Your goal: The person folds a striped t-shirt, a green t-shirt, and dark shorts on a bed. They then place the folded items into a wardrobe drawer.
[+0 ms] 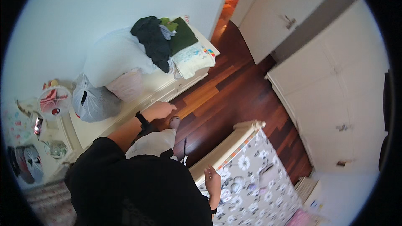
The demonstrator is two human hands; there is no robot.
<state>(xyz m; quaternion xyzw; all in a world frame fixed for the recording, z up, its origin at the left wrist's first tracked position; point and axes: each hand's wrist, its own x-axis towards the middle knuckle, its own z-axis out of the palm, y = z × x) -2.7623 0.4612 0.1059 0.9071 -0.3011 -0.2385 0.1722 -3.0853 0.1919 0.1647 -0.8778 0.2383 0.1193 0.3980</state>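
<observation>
My left hand, with a black band at the wrist, hangs in the air beside the front edge of a long cream dresser. It holds nothing that I can see, and its fingers are loosely stretched. My right hand is over the near end of the bed's cream footboard, its fingers slightly bent and apart, with nothing visible in them. A grey sheet with white flowers covers the bed. Several small pale and purple things lie on it, too small to name.
On the dresser are a tied plastic bag, a white pillow-like bundle, a dark garment and folded cloths. A red-and-white fan stands left. Wood floor leads to an open door; a white wardrobe lines the right.
</observation>
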